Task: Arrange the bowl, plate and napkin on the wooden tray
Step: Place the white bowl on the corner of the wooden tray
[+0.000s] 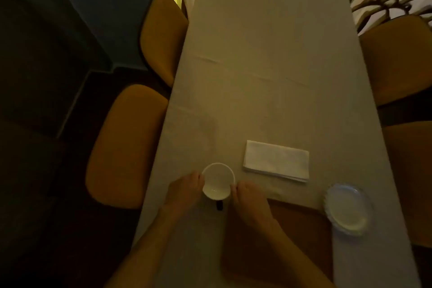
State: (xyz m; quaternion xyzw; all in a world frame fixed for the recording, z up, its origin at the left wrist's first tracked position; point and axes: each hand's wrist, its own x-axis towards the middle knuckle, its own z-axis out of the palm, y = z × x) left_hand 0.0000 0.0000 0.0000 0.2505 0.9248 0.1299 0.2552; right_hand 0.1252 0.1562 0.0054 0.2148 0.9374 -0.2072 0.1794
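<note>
Hands hold the white bowl

Both arms reach forward from the near edge. Left hand (184, 190) and right hand (249, 199) press the sides of the bowl (217, 181) between their fingertips. Napkin (277, 161) lies just beyond, plate (347, 209) to the right, wooden tray (301, 224) nearest.

Quick count from up here: one white bowl (217, 181), one folded napkin (276, 161), one plate (347, 209), one wooden tray (301, 229), two hands, four mustard chairs and one long table (268, 54) under it all.
</note>
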